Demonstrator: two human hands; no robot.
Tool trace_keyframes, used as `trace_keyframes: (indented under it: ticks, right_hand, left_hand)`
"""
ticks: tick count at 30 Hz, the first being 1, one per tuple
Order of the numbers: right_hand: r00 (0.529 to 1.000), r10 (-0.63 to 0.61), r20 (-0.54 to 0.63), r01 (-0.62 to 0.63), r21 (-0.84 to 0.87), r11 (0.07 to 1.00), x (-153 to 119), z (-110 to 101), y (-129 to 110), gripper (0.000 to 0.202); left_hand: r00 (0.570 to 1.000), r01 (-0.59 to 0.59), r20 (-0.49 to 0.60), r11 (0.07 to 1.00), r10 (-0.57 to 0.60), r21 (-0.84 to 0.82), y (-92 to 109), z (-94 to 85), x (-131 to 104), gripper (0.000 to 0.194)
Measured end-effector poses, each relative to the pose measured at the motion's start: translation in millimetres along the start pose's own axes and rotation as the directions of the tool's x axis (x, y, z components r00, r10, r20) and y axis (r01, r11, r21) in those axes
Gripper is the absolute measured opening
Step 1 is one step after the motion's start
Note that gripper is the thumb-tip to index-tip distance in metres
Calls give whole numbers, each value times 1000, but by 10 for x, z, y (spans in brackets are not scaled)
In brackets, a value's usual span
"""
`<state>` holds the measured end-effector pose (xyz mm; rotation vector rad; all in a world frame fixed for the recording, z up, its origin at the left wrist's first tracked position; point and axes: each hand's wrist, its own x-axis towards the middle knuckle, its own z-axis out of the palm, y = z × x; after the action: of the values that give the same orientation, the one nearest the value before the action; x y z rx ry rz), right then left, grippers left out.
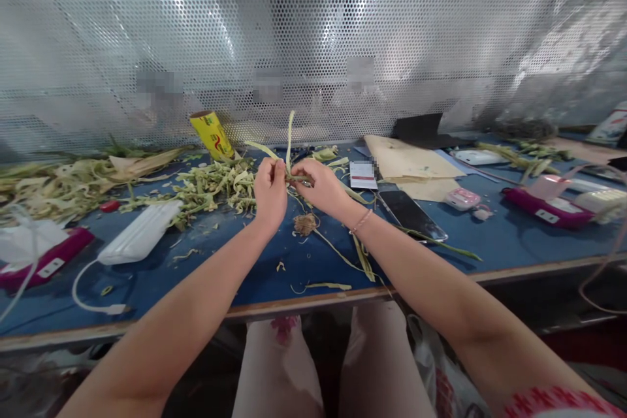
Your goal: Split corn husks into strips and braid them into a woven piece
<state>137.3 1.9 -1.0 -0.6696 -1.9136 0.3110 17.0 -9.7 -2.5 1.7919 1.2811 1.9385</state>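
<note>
Just above the blue table (274,274), my two hands meet with fingers pinched together. My left hand (271,194) grips pale green leaf strips (290,134), one rising upright and another slanting left. My right hand (323,188) is closed on the same strips from the other side. A small shiny bit shows at its fingertips, too small to name. Below the hands lies a brown ball of twine (304,225) with a loose strand trailing right. To the left is a heap of curled green leaf pieces (215,184).
Behind the heap leans a yellow tube (212,134). A white power bank (142,235) with a cable lies left, near a purple power strip (63,255). Rightward are a phone (411,214), brown paper (416,160) and another purple power strip (548,208). A perforated metal screen (313,46) closes off the back.
</note>
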Motion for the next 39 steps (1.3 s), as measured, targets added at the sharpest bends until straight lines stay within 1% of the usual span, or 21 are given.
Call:
trace_keyframes:
  ticks: [3, 7, 10, 12, 14, 17, 19, 21, 26, 30, 34, 36, 39]
  right_hand:
    - [999, -40, -18, 40, -36, 999, -7, -5, 8, 11]
    - [997, -41, -62, 38, -50, 998, -13, -3, -12, 12]
    - [997, 10, -73, -13, -40, 999, -18, 7, -44, 12]
    - [998, 39, -53, -40, -9, 999, -25, 9, -74, 12]
    - [998, 60, -21, -59, 43, 997, -30, 9, -103, 12]
    - [993, 120, 12, -120, 144, 982, -26, 19, -123, 4]
    - [985, 170, 13, -169, 208, 963, -18, 35, -117, 8]
    - [980, 200, 4, -195, 238, 951, -11, 52, -101, 13]
    - [970, 243, -21, -235, 187, 954, -7, 66, -76, 12]
    - [951, 308, -28, -302, 130, 945, -14, 66, -76, 11]
    - [952, 307, -17, -303, 122, 945, -29, 83, -68, 9]
    - [956, 294, -7, -290, 127, 948, -39, 94, -56, 11]
    - [972, 237, -9, -234, 124, 964, -51, 104, -36, 16]
  left_hand:
    - [1000, 5, 27, 1000, -6, 3, 19, -1, 5, 24]
    - [998, 31, 54, 999, -31, -6, 88, 2, -11, 26]
    - [998, 44, 53, 999, -42, -25, 102, 8, -15, 28]
    - [998, 44, 37, 999, -43, -29, 79, 10, -7, 27]
    - [999, 50, 19, 998, -49, -28, 41, 12, 3, 28]
    - [997, 78, 31, 996, -77, -53, -11, 17, 8, 28]
    - [995, 95, 48, 993, -92, -72, -31, 25, 2, 26]
    - [993, 105, 56, 991, -100, -78, -38, 37, -10, 26]
    - [989, 123, 94, 991, -117, -57, -43, 65, -42, 26]
    - [979, 180, 106, 983, -175, -41, -76, 84, -58, 29]
    - [968, 231, 111, 971, -224, -55, -83, 97, -69, 31]
    - [968, 227, 125, 971, -218, -69, -60, 92, -71, 30]
    - [974, 193, 137, 979, -182, -64, -7, 71, -67, 28]
